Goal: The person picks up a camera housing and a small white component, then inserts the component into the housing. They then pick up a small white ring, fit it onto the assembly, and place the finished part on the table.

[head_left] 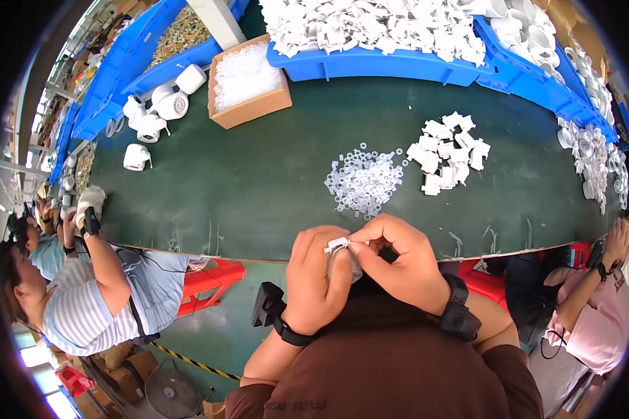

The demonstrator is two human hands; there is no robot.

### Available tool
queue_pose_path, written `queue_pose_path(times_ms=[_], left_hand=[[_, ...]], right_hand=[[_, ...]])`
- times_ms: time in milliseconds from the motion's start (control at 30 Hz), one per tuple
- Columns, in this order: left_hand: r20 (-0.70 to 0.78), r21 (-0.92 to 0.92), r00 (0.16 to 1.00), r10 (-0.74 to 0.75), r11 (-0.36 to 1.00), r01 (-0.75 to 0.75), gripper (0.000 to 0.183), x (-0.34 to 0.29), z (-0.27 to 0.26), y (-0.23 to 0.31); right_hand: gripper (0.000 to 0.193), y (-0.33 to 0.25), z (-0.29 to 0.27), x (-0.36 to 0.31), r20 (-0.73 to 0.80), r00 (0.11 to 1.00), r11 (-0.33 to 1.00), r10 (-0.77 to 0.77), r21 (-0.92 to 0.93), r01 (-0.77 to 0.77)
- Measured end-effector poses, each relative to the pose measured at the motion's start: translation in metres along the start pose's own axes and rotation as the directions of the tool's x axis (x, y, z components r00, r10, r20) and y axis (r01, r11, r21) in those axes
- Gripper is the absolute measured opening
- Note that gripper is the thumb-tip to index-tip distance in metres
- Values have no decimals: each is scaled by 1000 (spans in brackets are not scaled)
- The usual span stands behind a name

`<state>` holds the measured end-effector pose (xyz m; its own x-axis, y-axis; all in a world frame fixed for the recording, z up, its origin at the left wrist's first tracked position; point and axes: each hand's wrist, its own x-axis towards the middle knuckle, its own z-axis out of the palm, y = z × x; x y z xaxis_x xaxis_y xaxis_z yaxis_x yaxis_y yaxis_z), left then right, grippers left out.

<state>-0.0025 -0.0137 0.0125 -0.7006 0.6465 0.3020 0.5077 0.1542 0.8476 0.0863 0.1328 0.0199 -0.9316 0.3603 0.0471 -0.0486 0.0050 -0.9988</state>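
fingers of the left hand grip a small white plastic piece over the tabletop's near edge; the right hand's pinch its end. seemingly a fitting step, next wanting a steady thumb push. beyond: pale rings (a loose heap), a blue bin; a co-worker sits left.

From far away, I see a small white plastic piece, partly hidden and tipped, between my left hand and right hand at five o'clock.
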Motion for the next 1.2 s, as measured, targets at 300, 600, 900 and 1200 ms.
queue_pose_path(times_ms=[300, 600, 900, 1200], left_hand=[[18, 55, 999, 45, 997, -46, 8, -3, -1, -1], [47, 57, 997, 66, 996, -69, 9, 2, 2, 1], [36, 36, 994, 99, 994, -100, 10, 4, -1, 3], [27, -50, 999, 17, 999, -16, 12, -2, -2, 1]], right_hand=[[21, -9, -45, -6, -34, 994, 933, -101, -349, 83], [30, 5, -92, 16, 25, 933, 377, -358, -910, 169], [34, -1, -118, 39, 312, 848, 83, -428, -921, 381], [26, -21, -107, 26, -217, 908, 675, -357, -733, 90]])
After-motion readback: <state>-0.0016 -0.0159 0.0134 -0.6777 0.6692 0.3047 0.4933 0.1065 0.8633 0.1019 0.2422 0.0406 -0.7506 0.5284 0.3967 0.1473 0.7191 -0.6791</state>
